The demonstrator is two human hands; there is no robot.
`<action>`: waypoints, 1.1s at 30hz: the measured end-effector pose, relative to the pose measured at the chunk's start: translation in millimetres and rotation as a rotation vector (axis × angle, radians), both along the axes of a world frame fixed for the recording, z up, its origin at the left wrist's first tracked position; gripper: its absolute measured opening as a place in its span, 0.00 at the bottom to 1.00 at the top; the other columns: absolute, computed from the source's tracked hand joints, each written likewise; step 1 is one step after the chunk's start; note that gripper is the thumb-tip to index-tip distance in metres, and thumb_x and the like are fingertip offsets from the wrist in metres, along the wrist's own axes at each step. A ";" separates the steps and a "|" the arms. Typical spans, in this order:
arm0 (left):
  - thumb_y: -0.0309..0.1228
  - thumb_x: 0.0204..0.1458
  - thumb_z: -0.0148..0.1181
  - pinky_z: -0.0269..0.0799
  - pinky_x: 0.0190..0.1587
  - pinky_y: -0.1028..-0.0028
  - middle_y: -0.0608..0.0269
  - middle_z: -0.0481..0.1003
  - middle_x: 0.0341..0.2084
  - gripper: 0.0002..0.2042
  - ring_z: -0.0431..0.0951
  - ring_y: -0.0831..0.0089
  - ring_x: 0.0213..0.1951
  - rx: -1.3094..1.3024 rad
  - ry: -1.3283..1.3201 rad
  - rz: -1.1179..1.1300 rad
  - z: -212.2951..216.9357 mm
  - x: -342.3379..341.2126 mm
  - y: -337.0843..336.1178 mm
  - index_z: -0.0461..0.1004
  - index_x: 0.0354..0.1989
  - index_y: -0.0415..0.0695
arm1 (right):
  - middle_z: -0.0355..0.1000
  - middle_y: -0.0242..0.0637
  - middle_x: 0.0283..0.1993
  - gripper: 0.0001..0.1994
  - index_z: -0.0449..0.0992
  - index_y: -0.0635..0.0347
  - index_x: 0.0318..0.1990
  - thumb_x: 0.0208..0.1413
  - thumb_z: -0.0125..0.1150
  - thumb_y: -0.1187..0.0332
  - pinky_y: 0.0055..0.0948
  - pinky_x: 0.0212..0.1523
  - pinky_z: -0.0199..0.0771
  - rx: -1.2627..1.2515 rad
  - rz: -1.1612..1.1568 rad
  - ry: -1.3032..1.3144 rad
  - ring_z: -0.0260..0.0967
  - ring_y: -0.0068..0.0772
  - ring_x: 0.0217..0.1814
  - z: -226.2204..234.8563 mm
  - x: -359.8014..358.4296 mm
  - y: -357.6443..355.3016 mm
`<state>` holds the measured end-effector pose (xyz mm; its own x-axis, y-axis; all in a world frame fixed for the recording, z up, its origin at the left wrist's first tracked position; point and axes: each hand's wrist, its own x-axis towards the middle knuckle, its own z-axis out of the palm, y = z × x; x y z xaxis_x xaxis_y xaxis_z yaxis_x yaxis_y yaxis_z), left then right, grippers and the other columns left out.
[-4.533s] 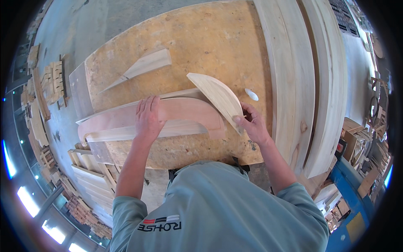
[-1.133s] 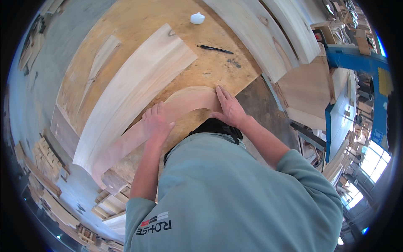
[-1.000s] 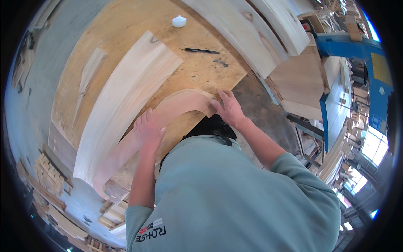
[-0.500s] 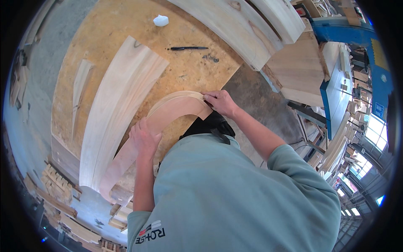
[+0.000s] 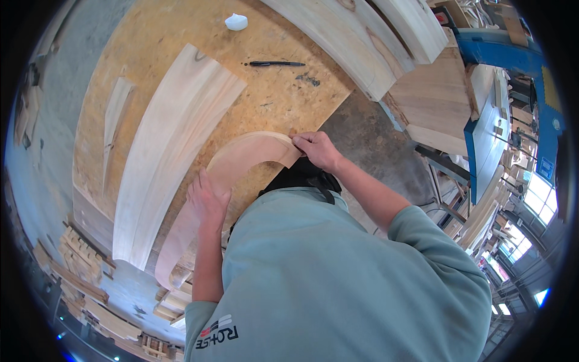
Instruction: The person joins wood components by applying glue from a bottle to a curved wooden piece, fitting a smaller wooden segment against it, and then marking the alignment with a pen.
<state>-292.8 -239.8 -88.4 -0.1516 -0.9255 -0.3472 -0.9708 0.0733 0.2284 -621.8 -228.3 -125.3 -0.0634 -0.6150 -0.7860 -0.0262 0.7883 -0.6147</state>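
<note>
A curved, arch-shaped thin wooden board (image 5: 241,152), pinkish on top, lies along the near edge of the worktable (image 5: 253,99). My right hand (image 5: 318,149) pinches its right end between thumb and fingers. Farther left, my left hand (image 5: 208,199) is wrapped over the middle of the board, fingers at its far edge and thumb toward me. A pale rim shows along the arch's outer edge; whether this is a second layer I cannot tell. Just beyond my left hand lies a wide, pale curved plank (image 5: 172,145), apart from the arch at its upper end.
A black pen (image 5: 277,63) and a small white lump (image 5: 236,22) lie farther back on the table. A narrow wood offcut (image 5: 116,111) rests at the left. Large curved boards (image 5: 356,36) stand beyond the right edge, near a blue metal frame (image 5: 500,48). Wooden pieces (image 5: 84,256) are stacked lower left.
The curved board has shifted slightly, its lower left end swinging away from the wide plank. The pale strip along its outer edge shows narrower. Both hands keep their hold.
</note>
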 end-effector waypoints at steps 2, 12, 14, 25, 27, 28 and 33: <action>0.35 0.35 0.79 0.63 0.62 0.50 0.45 0.72 0.54 0.46 0.70 0.47 0.56 0.002 0.007 0.011 1.3 -2.2 -1.1 0.62 0.67 0.40 | 0.80 0.39 0.43 0.17 0.79 0.68 0.55 0.67 0.57 0.63 0.27 0.50 0.78 0.013 -0.073 -0.080 0.76 0.26 0.44 3.4 -0.9 -1.0; 0.37 0.35 0.80 0.59 0.64 0.50 0.48 0.72 0.55 0.45 0.68 0.50 0.60 -0.029 0.016 0.059 -10.7 6.1 7.3 0.63 0.65 0.42 | 0.79 0.39 0.47 0.20 0.76 0.70 0.59 0.67 0.58 0.63 0.28 0.50 0.78 -0.092 0.054 0.005 0.76 0.26 0.45 29.4 1.4 -3.9; 0.39 0.34 0.80 0.58 0.65 0.50 0.48 0.72 0.56 0.46 0.69 0.50 0.60 -0.020 -0.001 0.062 -6.1 1.2 3.5 0.63 0.65 0.42 | 0.79 0.39 0.47 0.20 0.75 0.70 0.59 0.66 0.59 0.64 0.27 0.49 0.78 -0.134 0.070 -0.009 0.75 0.25 0.45 21.3 -2.3 4.3; 0.43 0.33 0.80 0.56 0.65 0.51 0.51 0.71 0.56 0.47 0.67 0.50 0.61 0.021 0.068 0.102 -8.6 15.1 8.0 0.63 0.65 0.45 | 0.78 0.38 0.49 0.21 0.74 0.67 0.61 0.67 0.59 0.63 0.27 0.48 0.80 -0.022 -0.121 -0.123 0.75 0.25 0.45 19.4 4.9 4.3; 0.42 0.34 0.79 0.55 0.66 0.53 0.51 0.72 0.56 0.45 0.68 0.52 0.61 0.020 0.110 0.135 -7.3 15.1 6.4 0.64 0.64 0.44 | 0.77 0.39 0.49 0.21 0.73 0.67 0.62 0.68 0.58 0.63 0.28 0.48 0.81 0.005 -0.213 -0.201 0.76 0.27 0.45 14.9 7.4 6.3; 0.42 0.35 0.79 0.55 0.66 0.53 0.51 0.72 0.55 0.44 0.68 0.53 0.61 0.019 0.133 0.150 -6.7 15.0 5.2 0.65 0.64 0.44 | 0.77 0.39 0.50 0.21 0.72 0.67 0.63 0.69 0.56 0.63 0.30 0.49 0.81 0.012 -0.228 -0.230 0.77 0.28 0.46 14.6 7.6 6.0; 0.44 0.33 0.79 0.57 0.64 0.51 0.51 0.72 0.56 0.47 0.68 0.51 0.60 0.037 0.159 0.126 -8.3 21.7 6.8 0.63 0.65 0.44 | 0.77 0.39 0.50 0.20 0.72 0.68 0.63 0.69 0.56 0.65 0.30 0.48 0.82 0.035 -0.304 -0.258 0.77 0.28 0.45 4.8 13.3 6.2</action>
